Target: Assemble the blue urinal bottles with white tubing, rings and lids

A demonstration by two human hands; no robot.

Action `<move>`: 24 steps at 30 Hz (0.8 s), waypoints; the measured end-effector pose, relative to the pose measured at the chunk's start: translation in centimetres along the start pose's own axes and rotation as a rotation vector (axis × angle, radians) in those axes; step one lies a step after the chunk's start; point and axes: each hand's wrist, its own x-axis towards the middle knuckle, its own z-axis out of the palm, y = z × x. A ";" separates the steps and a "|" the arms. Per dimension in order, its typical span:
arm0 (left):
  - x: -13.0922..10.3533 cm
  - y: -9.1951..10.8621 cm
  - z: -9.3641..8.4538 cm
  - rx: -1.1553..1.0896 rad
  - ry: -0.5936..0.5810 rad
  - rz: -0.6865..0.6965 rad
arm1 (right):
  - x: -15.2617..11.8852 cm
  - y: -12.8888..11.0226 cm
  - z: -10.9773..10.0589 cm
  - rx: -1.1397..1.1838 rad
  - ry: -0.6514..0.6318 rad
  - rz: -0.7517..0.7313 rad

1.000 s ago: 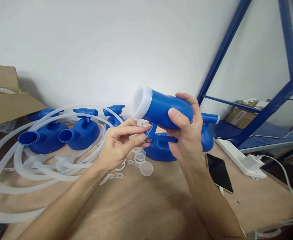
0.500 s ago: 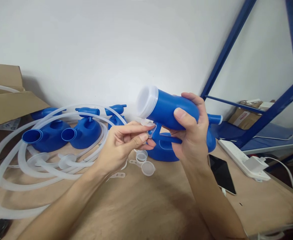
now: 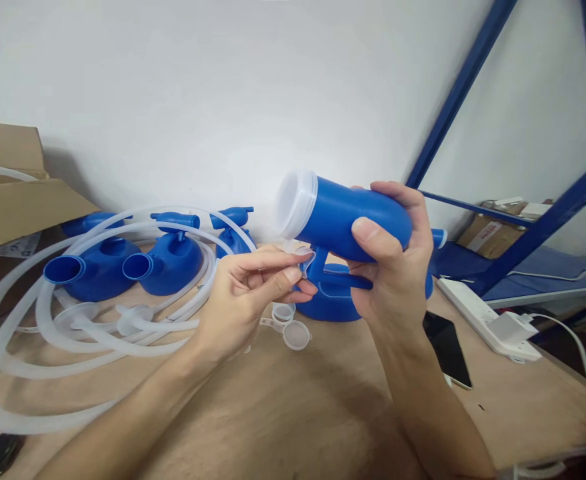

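Observation:
My right hand [image 3: 397, 260] is wrapped round a blue plastic container [image 3: 345, 217], held in the air on its side with its mouth to the left. A translucent white lid ring [image 3: 297, 203] sits on that mouth. Just below it, my left hand [image 3: 253, 287] pinches a small clear plastic strap [image 3: 309, 260] between thumb and fingers. Under the held container, a blue bottle with a handle [image 3: 330, 303] stands on the table, partly hidden by my right hand. Small clear caps [image 3: 297, 335] lie in front of that bottle.
Translucent hoses [image 3: 3, 373] coil at the left around blue bottles [image 3: 105, 270]. A cardboard box [image 3: 17, 200] is at the far left. On the right are a black phone [image 3: 450, 350], a power strip [image 3: 487, 320] with a charger, and a blue metal frame [image 3: 465, 87].
My right hand and the blue container have shifted slightly right. The strap in my left fingers looks more bent, and my left forearm now covers the small clear piece on the table.

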 end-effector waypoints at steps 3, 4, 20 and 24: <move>-0.2 0.0 0.4 -0.017 0.057 0.099 | -0.9 -0.4 0.5 0.045 -0.067 0.100; -0.3 0.1 0.5 -0.011 0.062 0.124 | -1.1 -0.5 0.7 0.073 -0.055 0.108; 0.4 0.0 -0.9 0.790 0.073 0.673 | 0.6 1.2 0.8 0.277 -0.031 0.310; 0.6 0.5 -1.3 0.909 0.177 0.753 | 0.6 1.8 1.2 0.306 -0.054 0.403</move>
